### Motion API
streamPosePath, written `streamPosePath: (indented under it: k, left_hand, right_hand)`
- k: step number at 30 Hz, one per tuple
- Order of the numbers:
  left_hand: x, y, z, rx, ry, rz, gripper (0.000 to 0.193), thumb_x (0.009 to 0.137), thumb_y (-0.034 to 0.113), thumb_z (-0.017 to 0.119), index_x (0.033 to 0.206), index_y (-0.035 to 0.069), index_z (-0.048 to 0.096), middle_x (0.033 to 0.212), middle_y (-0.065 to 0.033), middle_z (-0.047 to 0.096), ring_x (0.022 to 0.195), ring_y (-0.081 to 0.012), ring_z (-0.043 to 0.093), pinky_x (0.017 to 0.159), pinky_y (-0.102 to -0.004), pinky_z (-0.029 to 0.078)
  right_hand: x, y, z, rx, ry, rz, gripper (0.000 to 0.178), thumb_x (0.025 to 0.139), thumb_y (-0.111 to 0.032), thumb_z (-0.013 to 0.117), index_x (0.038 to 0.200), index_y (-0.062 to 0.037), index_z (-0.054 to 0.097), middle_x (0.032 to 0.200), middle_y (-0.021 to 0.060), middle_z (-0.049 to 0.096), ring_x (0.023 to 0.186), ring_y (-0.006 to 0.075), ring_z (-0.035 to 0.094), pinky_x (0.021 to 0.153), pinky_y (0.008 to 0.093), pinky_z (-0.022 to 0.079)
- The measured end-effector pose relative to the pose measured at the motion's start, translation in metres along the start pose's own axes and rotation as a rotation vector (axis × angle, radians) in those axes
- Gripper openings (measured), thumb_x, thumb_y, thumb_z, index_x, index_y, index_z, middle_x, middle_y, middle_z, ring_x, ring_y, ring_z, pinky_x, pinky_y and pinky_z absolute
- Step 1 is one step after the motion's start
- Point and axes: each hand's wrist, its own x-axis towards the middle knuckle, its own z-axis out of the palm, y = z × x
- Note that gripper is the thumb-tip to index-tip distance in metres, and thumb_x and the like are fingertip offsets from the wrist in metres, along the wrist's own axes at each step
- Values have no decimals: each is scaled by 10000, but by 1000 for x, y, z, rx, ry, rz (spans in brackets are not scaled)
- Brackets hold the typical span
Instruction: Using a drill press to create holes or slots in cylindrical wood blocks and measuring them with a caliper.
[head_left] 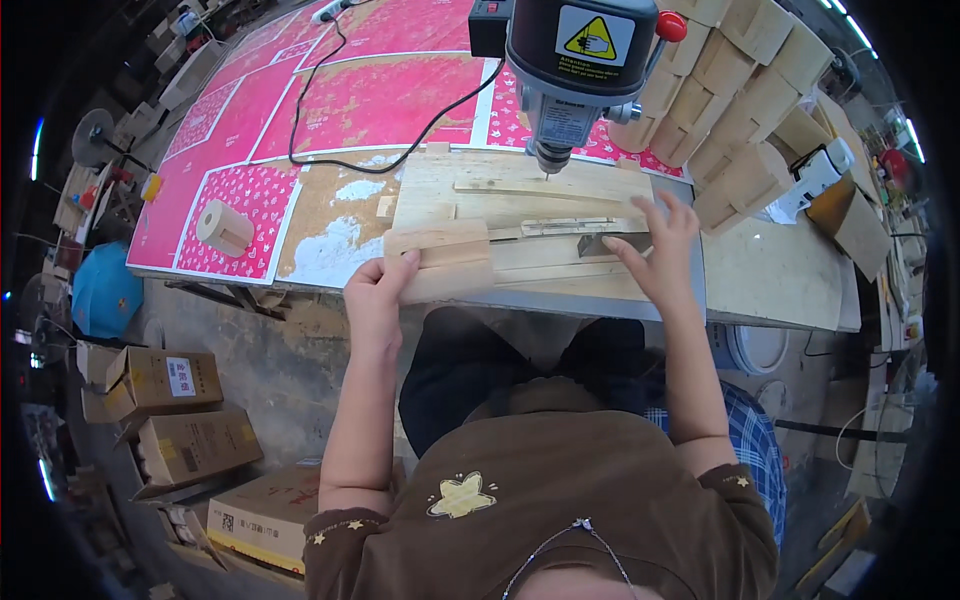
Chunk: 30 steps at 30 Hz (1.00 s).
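Observation:
My left hand (378,290) grips one end of a pale wooden cylinder (440,275) with a lengthwise groove, the thumb on top. The cylinder lies sideways over the near left part of a plywood board (420,200) fitted with wooden strips. To its right, my right hand (665,245) is open, fingers spread, its thumb beside a small grey metal block (594,246) on the board. Whether the thumb touches that block I cannot tell. Above the board hangs a drill press (570,60), its chuck (550,155) pointing down at the strips behind the block.
Similar wooden cylinders (735,70) are stacked at the back right. A single cylinder (226,228) lies on the pink patterned sheet (390,100) at left. A black cable (400,160) crosses the table. Cardboard boxes (200,445) and a white bucket (755,348) stand below.

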Motion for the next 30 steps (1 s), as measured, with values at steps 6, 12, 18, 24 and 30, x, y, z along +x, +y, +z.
streamPosePath:
  k: [6, 12, 18, 24, 30]
  left_hand:
    - [15, -29, 16, 17, -44, -156, 262, 758, 244, 758, 761, 12, 638, 660, 15, 569, 564, -35, 435, 521, -202, 337]
    - [23, -35, 36, 200, -159, -170, 369, 739, 369, 770, 694, 48, 593, 627, 20, 531, 560, -48, 419, 521, -213, 339]
    - [16, -59, 53, 193, -175, 67, 417, 719, 291, 804, 905, 7, 563, 877, -47, 565, 789, -95, 517, 692, -253, 454]
    - [20, -74, 54, 444, -311, 537, 548, 631, 91, 799, 1114, 15, 551, 1121, -136, 544, 1026, -283, 559, 861, -360, 475]
    - [62, -77, 58, 916, -179, 766, 694, 555, 258, 824, 1184, 96, 579, 1118, -92, 559, 1070, -257, 490, 938, -431, 305]
  right_hand:
    - [-8, 21, 24, 377, -177, 164, 375, 673, -128, 786, 963, -20, 574, 1027, 132, 480, 945, 281, 495, 804, 351, 433]
    - [-8, 1, 19, 405, -219, 153, 389, 685, -86, 770, 1000, -12, 554, 1008, 138, 476, 921, 291, 503, 799, 356, 440]
    - [-16, -3, 29, 347, -103, 87, 439, 663, -82, 776, 1030, -16, 545, 1047, 144, 502, 952, 305, 515, 801, 351, 440]
    - [3, 17, 39, 274, -71, 129, 490, 619, -81, 800, 1028, -8, 541, 1026, 149, 534, 940, 328, 538, 794, 370, 456]
    - [23, 10, 55, 215, -72, 231, 471, 628, -71, 787, 1031, -14, 551, 1015, 142, 553, 926, 338, 550, 776, 383, 465]
